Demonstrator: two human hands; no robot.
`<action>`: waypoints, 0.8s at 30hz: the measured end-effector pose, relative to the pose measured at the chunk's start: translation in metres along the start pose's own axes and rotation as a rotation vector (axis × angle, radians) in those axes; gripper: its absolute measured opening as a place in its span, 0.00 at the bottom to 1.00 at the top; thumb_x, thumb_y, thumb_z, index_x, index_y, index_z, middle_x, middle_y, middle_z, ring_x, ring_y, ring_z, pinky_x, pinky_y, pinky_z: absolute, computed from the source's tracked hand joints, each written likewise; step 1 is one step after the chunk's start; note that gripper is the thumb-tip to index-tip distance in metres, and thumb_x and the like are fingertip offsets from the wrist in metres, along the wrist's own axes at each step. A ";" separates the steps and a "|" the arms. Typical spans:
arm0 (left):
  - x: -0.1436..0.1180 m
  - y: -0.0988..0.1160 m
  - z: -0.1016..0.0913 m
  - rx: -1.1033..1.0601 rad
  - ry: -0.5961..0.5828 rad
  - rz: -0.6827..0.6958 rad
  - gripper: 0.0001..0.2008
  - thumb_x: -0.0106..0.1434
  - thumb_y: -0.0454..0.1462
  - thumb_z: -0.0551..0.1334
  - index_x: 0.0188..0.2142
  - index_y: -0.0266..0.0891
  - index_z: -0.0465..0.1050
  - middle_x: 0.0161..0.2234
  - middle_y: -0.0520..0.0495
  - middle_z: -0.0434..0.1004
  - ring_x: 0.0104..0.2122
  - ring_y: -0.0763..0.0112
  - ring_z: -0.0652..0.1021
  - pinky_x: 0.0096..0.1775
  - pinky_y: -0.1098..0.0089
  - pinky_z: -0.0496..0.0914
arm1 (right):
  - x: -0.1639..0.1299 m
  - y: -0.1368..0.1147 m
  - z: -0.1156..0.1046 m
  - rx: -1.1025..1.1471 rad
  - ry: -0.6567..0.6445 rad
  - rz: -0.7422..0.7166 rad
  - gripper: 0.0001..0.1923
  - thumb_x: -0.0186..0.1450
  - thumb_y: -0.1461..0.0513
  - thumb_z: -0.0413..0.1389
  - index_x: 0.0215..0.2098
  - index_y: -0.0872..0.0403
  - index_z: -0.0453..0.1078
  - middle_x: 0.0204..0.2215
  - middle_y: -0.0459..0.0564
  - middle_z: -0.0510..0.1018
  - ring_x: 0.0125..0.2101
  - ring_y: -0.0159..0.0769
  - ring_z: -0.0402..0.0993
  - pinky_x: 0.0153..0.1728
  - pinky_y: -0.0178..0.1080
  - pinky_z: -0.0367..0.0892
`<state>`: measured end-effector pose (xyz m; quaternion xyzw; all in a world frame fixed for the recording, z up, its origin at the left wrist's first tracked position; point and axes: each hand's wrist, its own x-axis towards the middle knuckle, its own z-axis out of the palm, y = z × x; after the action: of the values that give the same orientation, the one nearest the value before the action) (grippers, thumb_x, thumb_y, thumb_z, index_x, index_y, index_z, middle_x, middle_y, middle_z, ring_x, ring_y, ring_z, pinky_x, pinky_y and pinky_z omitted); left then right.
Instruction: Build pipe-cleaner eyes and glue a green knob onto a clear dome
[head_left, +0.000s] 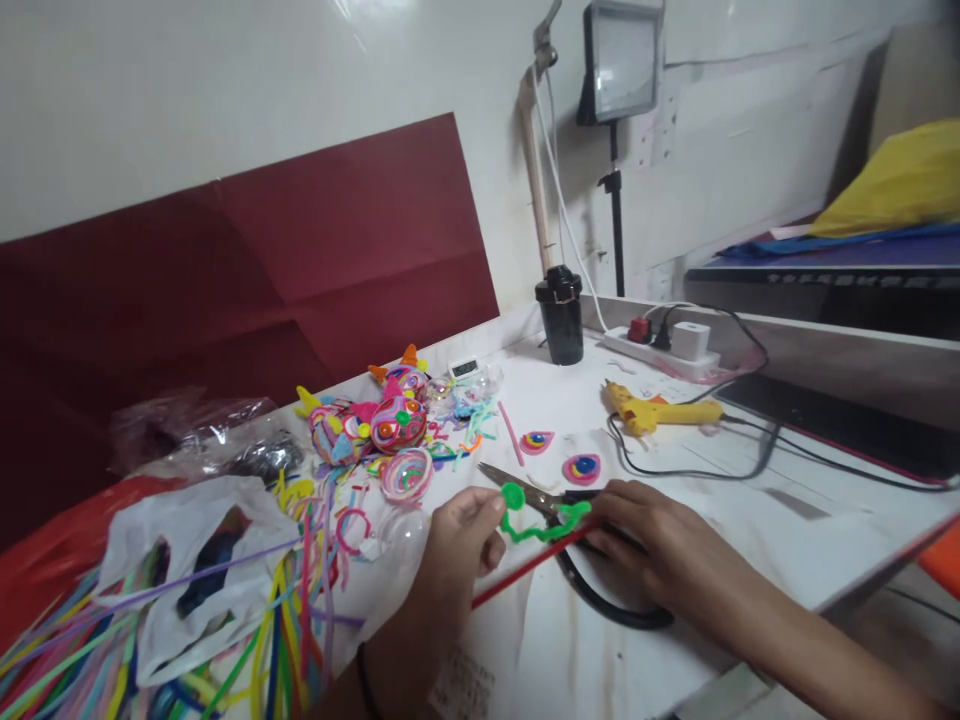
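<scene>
My left hand [459,548] pinches a green pipe cleaner [534,517] whose left end is coiled into a small disc. My right hand [651,545] rests on the white table [757,520], fingers on the green pipe cleaner's other end and over the black handles of a pair of scissors [525,488]. The scissor blades point left, behind the green coil. A red pipe cleaner [529,566] lies under both hands.
Finished colourful coiled balls [390,420] and two teardrop coils [582,467] lie behind. Loose pipe cleaners and a plastic bag [202,580] fill the left. A yellow glue gun [660,410], power strip [664,345], black cup [561,315] and lamp stand sit at the back right.
</scene>
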<state>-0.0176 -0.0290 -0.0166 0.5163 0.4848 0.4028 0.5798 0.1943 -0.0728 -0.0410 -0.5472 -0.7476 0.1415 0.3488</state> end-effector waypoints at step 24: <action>-0.004 -0.011 0.007 0.000 -0.039 -0.016 0.11 0.52 0.43 0.61 0.28 0.37 0.67 0.14 0.58 0.60 0.16 0.78 0.61 0.20 0.74 0.51 | -0.015 0.064 0.015 -0.521 -0.049 -0.218 0.22 0.59 0.59 0.54 0.53 0.46 0.66 0.35 0.55 0.83 0.24 0.48 0.80 0.22 0.40 0.71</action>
<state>-0.0121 -0.0356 -0.0271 0.5200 0.4775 0.3879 0.5925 0.2325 -0.0607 -0.0957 -0.5312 -0.8214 -0.0806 0.1912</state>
